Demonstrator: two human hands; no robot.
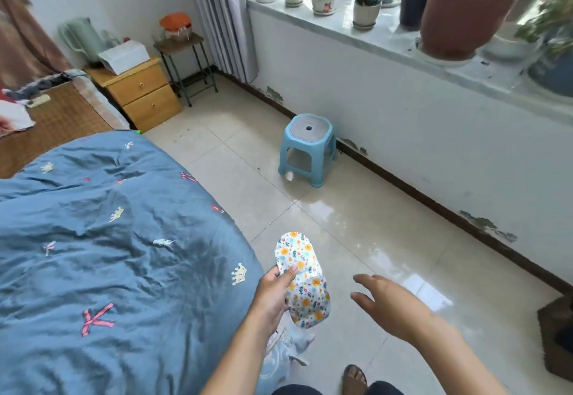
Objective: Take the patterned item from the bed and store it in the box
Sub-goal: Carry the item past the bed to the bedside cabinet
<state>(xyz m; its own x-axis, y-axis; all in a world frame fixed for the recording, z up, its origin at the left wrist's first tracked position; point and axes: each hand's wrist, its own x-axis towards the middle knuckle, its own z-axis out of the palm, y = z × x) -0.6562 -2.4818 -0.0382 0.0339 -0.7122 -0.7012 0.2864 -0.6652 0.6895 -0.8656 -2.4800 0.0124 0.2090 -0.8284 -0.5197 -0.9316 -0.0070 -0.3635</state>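
My left hand (274, 295) grips a white floral-patterned item (305, 283), shaped like a flat slipper or insole, with yellow flowers on it. I hold it over the tiled floor just off the right edge of the bed (108, 255), which is covered by a blue quilt with crown prints. My right hand (390, 307) hovers to the right of the item, fingers spread, holding nothing. A dark brown box-like thing (556, 335) shows at the far right edge, mostly cut off.
A blue plastic stool (307, 149) stands on the floor by the white wall. A wooden nightstand (139, 93) and a small metal side table (186, 62) sit at the back. Potted plants (465, 6) line the windowsill. My sandalled foot (355, 379) is at the bottom.
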